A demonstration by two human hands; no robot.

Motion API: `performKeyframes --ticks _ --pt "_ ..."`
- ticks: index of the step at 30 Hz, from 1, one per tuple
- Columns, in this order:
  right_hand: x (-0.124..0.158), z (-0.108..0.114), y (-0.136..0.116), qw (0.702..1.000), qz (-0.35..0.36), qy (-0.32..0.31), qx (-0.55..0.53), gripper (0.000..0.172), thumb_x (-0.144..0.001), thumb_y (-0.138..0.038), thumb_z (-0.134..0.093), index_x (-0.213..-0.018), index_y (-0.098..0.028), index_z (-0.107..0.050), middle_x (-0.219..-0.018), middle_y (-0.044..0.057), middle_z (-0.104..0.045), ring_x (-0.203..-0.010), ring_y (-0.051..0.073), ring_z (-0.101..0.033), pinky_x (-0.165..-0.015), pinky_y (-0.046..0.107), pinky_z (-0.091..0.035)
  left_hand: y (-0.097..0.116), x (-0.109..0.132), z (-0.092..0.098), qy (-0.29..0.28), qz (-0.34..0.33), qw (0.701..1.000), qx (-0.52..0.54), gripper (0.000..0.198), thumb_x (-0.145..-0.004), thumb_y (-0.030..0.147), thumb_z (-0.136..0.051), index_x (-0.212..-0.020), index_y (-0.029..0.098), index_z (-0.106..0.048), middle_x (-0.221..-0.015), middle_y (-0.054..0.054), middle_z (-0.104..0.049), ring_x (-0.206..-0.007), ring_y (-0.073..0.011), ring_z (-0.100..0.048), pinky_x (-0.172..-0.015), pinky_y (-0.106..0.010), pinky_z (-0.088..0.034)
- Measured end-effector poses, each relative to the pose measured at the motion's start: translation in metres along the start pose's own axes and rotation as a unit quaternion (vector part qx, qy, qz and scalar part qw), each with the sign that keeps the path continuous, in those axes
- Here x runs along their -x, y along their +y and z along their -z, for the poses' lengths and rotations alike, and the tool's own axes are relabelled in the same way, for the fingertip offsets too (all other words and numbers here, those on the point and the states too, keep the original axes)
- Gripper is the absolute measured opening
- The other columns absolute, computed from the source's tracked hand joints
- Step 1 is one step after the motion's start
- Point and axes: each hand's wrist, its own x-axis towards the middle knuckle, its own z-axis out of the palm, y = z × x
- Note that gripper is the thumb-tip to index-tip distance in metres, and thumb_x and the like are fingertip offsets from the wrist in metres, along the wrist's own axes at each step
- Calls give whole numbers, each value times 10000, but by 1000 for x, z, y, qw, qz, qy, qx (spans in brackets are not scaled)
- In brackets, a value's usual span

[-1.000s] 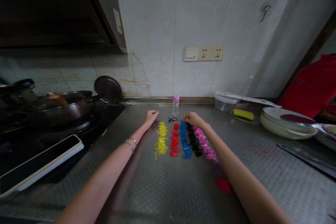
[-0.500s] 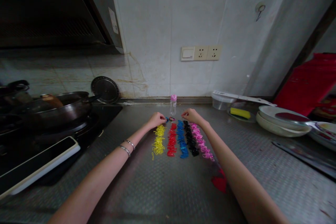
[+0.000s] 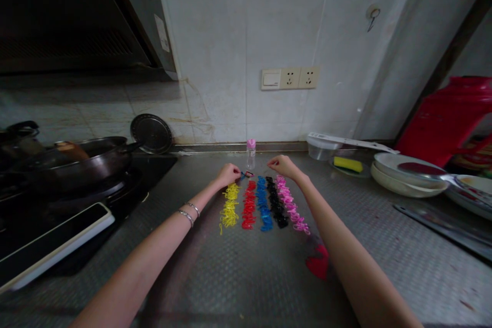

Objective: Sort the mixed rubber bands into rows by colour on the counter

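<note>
Rows of small loops lie side by side on the metal counter: yellow (image 3: 230,206), red (image 3: 249,206), blue (image 3: 264,205), black (image 3: 277,203) and pink (image 3: 292,204). My left hand (image 3: 229,174) is closed above the yellow row, pinching one end of a small dark and blue linked strand (image 3: 247,174). Just above the pink row is my right hand (image 3: 282,165), its fingers pinched together; anything between them is too small to make out. Behind the strand stands a clear bottle with a pink cap (image 3: 251,152).
A pan (image 3: 84,156) sits on the stove at left, with a white-edged device (image 3: 57,246) nearer. At right are a plastic container (image 3: 323,148), a yellow sponge (image 3: 348,164), bowls (image 3: 407,184), a knife (image 3: 442,228) and a red jug (image 3: 442,118). A red item (image 3: 318,262) lies near my right forearm.
The view has shifted slightly. My right hand is a little farther from the strand and slightly higher. My left hand keeps its pinch on the strand.
</note>
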Motion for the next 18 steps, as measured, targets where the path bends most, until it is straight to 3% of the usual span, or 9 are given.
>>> performKeyframes --ticks 4,9,14,18 --pt "2 7 3 1000 -6 22 -2 262 -710 -245 -506 -870 -157 -696 -841 31 -684 -793 168 -611 -728 210 -431 20 -2 0 17 -67 997 16 228 -680 239 -510 -757 131 -695 -722 -53 -656 -642 -132 -552 -619 -220 -400" --pt "4 9 5 999 -17 27 -14 259 -702 -233 -513 -860 -144 -698 -827 40 -685 -792 171 -610 -712 201 -430 56 -21 -14 -28 -143 989 14 195 -662 180 -524 -749 147 -694 -740 -47 -657 -668 -133 -550 -659 -225 -400" --pt "5 10 6 999 -15 30 -21 268 -702 -238 -495 -854 -153 -697 -837 40 -683 -803 171 -609 -703 202 -429 78 -42 -31 -80 -163 983 -31 194 -656 138 -512 -739 152 -687 -722 -68 -659 -646 -146 -561 -640 -233 -403" --pt "5 12 7 999 -26 37 -17 269 -700 -254 -490 -843 -160 -698 -833 43 -683 -804 179 -609 -692 210 -432 84 -47 -37 -91 -140 984 -67 171 -651 112 -513 -698 132 -676 -689 -95 -644 -623 -160 -566 -627 -240 -406"
